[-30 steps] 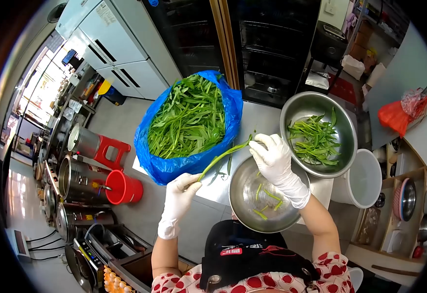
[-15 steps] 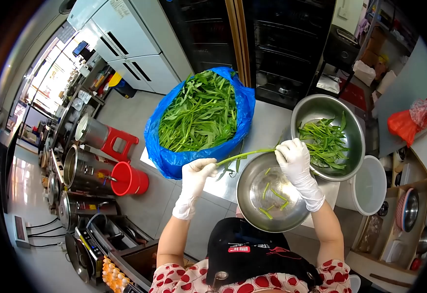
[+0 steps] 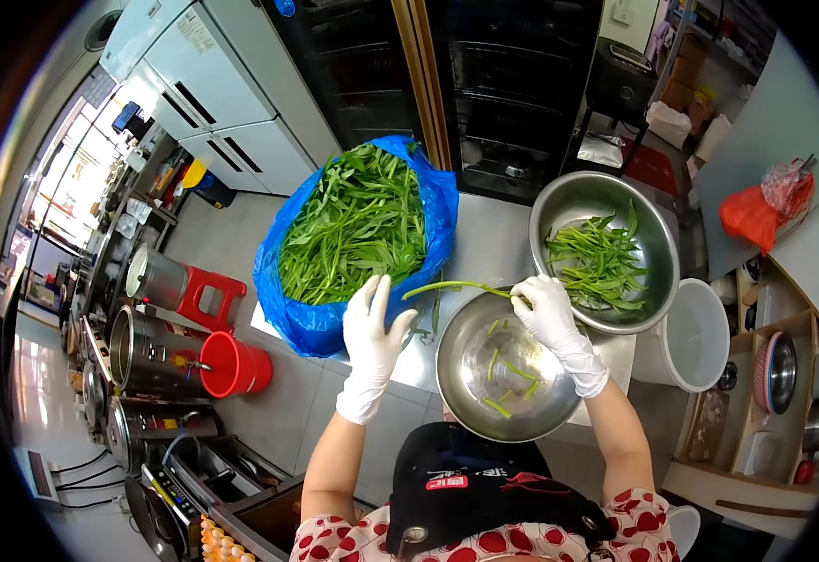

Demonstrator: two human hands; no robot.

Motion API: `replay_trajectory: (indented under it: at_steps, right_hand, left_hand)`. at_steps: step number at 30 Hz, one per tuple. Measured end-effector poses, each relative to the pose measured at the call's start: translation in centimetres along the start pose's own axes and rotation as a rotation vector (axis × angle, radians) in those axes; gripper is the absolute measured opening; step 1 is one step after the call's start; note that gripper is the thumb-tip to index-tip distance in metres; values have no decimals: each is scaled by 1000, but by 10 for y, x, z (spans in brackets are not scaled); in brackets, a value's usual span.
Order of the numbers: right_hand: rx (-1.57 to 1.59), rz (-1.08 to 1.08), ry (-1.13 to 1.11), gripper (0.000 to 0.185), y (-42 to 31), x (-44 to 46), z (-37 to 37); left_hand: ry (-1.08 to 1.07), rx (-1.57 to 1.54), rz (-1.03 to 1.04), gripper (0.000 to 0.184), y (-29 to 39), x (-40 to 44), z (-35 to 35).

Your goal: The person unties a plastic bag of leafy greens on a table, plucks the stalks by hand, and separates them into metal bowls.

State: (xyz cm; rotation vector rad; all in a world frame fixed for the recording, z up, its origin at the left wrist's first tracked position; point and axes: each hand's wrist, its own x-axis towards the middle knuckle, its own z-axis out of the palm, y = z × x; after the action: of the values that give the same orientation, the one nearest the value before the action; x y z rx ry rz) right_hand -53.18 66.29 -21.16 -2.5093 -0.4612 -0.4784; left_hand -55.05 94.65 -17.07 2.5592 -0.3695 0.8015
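White gloves cover both hands. My right hand (image 3: 547,314) pinches one end of a long green stem (image 3: 456,285) above the metal bowl (image 3: 465,379) in front of me. The stem's other end points left toward my left hand (image 3: 372,332), whose fingers are spread and hold nothing, beside the blue bag (image 3: 283,314). Leafy greens (image 3: 358,225) fill that bag. Several short stem pieces (image 3: 496,406) lie in the near bowl. A second metal bowl (image 3: 657,272) at the right holds a bunch of leafy stems (image 3: 597,262).
A white bucket (image 3: 698,337) stands right of the bowls. Left on the floor are a red bucket (image 3: 241,363), a red stool (image 3: 211,298) and large metal pots (image 3: 161,351). Shelves (image 3: 756,403) with bowls line the right side; a fridge (image 3: 213,84) stands behind.
My left hand has let go of the stem and its fingers have spread. My right hand still holds the stem. The whole view has shifted slightly.
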Motion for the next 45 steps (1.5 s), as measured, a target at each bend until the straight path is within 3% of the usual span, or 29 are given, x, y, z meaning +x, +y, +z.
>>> replay_trajectory:
  at_steps: [2, 4, 6, 9, 12, 14, 16, 25, 29, 32, 40, 42, 45]
  right_hand:
    - [10, -15, -8, 7, -6, 0, -2]
    - [25, -27, -9, 6, -8, 2, -3]
    - [13, -23, -11, 6, -8, 2, -3]
    - [5, 9, -17, 6, -4, 0, -4]
    - [81, 63, -78, 8, -5, 0, -6]
    - [198, 134, -135, 10, -8, -2, -7]
    - [357, 235, -190, 12, -11, -3, -7]
    - [379, 240, -303, 15, -16, -7, 0]
    - [322, 231, -290, 15, -13, -8, 3]
    - [321, 241, -298, 14, -15, -6, 2]
    - [286, 277, -312, 15, -5, -10, 9]
    - [336, 352, -328, 16, 4, -12, 4]
    - [369, 367, -367, 17, 13, -14, -7]
  left_hand:
    - [-106, -158, 4, 43, 3, 6, -1]
    - [-339, -59, -49, 32, -5, 4, 4]
    - [-253, -97, 10, 29, -13, -1, 17]
    - [-430, -391, -317, 30, -7, 0, 17]
    - [-359, -491, -282, 30, 2, 4, 17]
    - [-175, -1077, -678, 33, 11, 2, 28]
    - [-128, -1290, -831, 33, 14, 5, 29]
    - [-175, -1161, -818, 15, 11, 0, 35]
    - [-95, -525, -440, 12, -2, -14, 49]
    - [-55, -292, -320, 10, -16, -25, 67]
    - [-110, -128, -439, 13, -29, -28, 94]
    - [-187, -167, -488, 17, -49, -32, 95]
    - [-361, -226, -412, 50, -43, -33, 81]
